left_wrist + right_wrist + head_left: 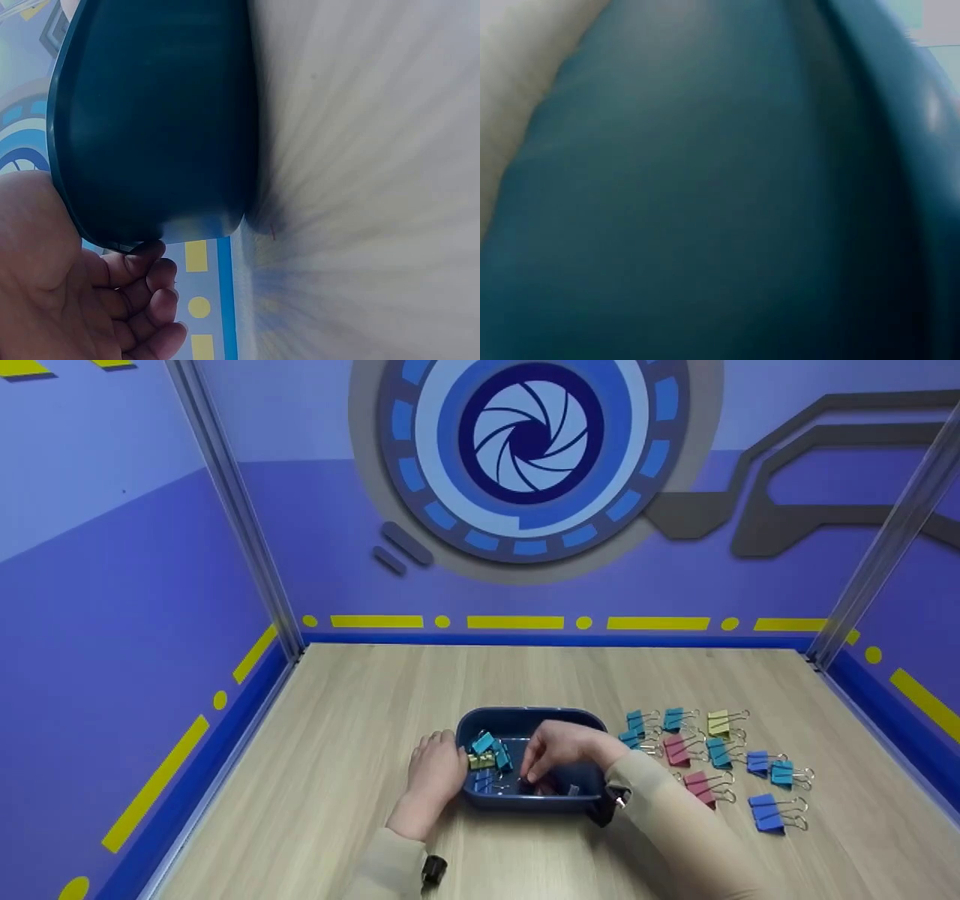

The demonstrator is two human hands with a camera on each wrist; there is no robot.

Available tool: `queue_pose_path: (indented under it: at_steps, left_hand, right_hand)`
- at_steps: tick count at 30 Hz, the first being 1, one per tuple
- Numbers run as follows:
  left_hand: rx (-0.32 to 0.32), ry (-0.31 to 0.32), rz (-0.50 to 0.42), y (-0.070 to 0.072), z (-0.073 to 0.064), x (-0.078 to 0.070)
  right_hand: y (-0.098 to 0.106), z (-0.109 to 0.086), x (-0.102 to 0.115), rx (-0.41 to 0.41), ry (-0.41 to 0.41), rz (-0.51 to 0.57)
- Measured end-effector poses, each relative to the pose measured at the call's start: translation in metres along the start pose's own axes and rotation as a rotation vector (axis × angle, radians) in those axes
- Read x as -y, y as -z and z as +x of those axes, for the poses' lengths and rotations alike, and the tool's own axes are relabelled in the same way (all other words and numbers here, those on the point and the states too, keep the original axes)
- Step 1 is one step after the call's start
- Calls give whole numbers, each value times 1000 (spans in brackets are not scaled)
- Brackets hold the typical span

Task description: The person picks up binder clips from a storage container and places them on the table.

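Observation:
A dark blue plastic box stands on the table, its outer wall filling much of the left wrist view. My left hand holds the box's left end, with bent fingers at its corner and the thumb hidden by the rim. Inside lie teal binder clips, a yellow binder clip and a blue binder clip. My right hand reaches down into the box, thumb and fingertips pinching a small binder clip mostly hidden beneath them. The right wrist view shows only blurred blue box wall.
Right of the box, several loose binder clips lie on the wooden table: teal clips, red clips, blue clips and a yellow clip. Printed blue panels enclose the table's back and sides.

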State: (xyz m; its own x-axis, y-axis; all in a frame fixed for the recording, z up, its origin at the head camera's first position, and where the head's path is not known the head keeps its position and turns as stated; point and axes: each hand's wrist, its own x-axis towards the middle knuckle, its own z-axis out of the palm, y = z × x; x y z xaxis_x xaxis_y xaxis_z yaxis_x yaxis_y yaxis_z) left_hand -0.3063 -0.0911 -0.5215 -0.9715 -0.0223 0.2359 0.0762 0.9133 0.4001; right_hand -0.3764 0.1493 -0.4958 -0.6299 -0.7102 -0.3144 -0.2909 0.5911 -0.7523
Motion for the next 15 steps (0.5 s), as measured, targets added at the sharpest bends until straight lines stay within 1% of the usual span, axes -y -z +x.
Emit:
queue_pose_path:
  at_steps: [3, 7, 11, 15]
  left_hand:
    - [5, 1, 0, -1, 0, 0]
    - [12, 3, -1, -2, 1, 0]
    - [14, 7, -3, -2, 2, 0]
    - [7, 6, -3, -1, 2, 0]
  right_hand:
    - [2, -2, -3, -66, 5, -45]
    - [4, -4, -8, -142, -20, -57]
    - [6, -6, -11, -176, -74, 34]
    - [7, -7, -14, -220, -105, 105]
